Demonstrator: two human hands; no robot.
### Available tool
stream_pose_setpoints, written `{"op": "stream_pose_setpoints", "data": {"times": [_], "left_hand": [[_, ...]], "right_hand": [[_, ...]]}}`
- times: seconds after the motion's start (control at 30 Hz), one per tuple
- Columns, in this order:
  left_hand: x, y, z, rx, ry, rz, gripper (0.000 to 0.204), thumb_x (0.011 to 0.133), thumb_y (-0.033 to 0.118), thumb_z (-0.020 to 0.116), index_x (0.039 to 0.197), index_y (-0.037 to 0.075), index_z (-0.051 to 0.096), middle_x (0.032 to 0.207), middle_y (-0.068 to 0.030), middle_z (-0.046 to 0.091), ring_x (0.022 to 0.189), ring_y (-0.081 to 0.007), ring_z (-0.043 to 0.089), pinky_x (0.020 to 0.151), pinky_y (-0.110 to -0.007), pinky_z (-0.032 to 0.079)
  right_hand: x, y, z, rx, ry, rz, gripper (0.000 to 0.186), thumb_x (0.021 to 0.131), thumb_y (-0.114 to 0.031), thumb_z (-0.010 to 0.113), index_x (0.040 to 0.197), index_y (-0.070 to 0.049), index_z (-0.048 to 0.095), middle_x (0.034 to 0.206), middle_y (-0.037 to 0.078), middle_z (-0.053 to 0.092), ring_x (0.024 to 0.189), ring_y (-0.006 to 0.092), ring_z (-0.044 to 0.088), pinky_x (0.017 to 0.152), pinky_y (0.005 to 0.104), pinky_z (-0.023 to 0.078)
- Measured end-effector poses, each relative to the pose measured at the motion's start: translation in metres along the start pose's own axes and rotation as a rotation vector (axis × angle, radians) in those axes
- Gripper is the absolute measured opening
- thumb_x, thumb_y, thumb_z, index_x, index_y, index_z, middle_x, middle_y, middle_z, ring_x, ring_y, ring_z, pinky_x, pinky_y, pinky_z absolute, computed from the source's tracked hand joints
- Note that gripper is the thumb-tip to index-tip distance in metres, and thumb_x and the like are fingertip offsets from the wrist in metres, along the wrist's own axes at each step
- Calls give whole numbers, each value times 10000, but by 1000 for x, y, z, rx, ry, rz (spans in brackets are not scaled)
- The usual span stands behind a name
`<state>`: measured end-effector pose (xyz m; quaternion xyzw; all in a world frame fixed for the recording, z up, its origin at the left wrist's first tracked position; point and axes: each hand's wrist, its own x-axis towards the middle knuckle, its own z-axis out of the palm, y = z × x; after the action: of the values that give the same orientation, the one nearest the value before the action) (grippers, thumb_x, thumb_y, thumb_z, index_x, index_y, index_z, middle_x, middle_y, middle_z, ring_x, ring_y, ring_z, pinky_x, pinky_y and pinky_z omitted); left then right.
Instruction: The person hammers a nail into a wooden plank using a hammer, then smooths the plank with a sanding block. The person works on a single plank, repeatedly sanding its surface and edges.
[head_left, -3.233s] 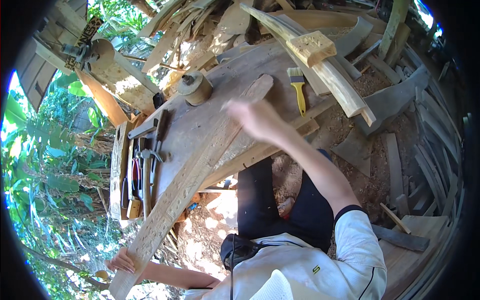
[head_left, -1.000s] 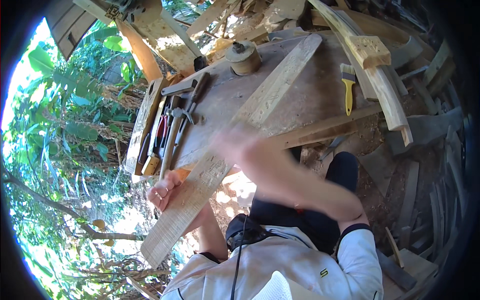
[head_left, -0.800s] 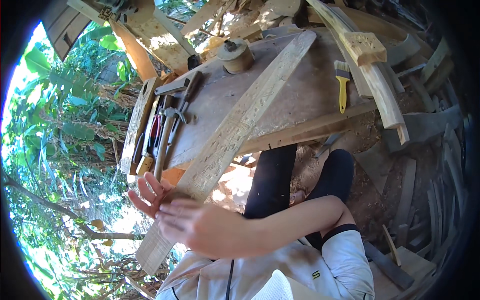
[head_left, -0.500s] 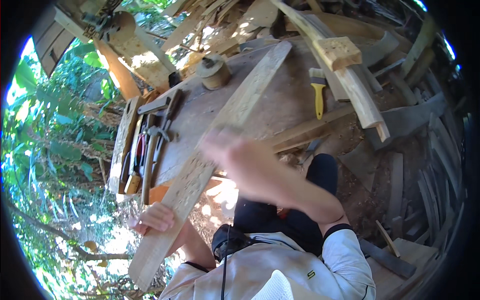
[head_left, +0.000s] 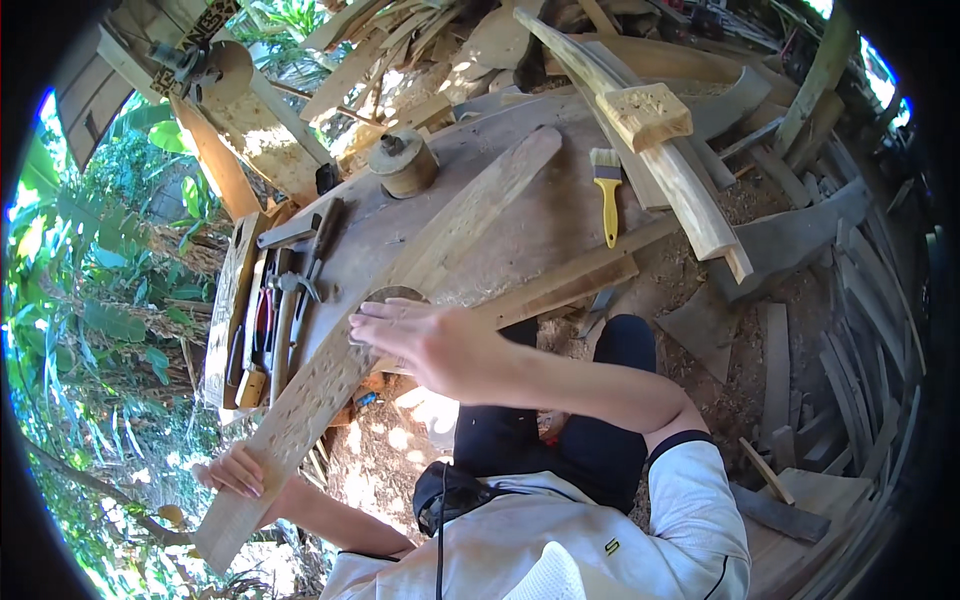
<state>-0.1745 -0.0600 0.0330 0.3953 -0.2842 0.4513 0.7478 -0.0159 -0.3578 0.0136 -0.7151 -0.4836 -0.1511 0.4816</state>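
The pitted wooden plank [head_left: 330, 378] lies aslant, its long axis running from near left to far right; the far part rests over the surface [head_left: 530, 250] and the near end juts beyond its edge. The person's left hand [head_left: 238, 470] has its grip closed around that near end, so most of the length stretches away to the far right. The right hand [head_left: 430, 345] is nearer the middle, fingers spread over a dark round piece [head_left: 405, 292] on the plank; whether they clasp it cannot be told. Farther right lies a yellow-handled brush [head_left: 608, 205].
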Motion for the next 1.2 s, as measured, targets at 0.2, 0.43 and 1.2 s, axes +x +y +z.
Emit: {"op": "stream_pose_setpoints", "data": {"times": [0.2,0.43,1.2], "left_hand": [[2,4,-5,-22,-25,-18,687,869,719,686,1012,65,531,563,37,475,469,-73,469,512,-225,402],[2,14,-18,-27,-17,17,582,829,525,823,1016,87,490,586,23,512,479,-89,503,502,-230,412],[-34,10,-36,-97,972,-249,548,1139,326,334,1466,-106,422,1451,-366,526,1389,-471,517,1198,-628,406]], "right_hand": [[10,119,-95,-433,120,572,220,1003,-40,551,1143,-3,716,1168,190,749,975,271,763,818,393,632],[2,73,-25,-356,141,107,196,987,-41,597,1131,-25,729,1026,167,767,628,147,648,522,270,508],[-7,91,-23,-427,170,262,242,1025,-143,599,1180,8,706,1261,179,728,1256,338,659,1014,423,572]]}}
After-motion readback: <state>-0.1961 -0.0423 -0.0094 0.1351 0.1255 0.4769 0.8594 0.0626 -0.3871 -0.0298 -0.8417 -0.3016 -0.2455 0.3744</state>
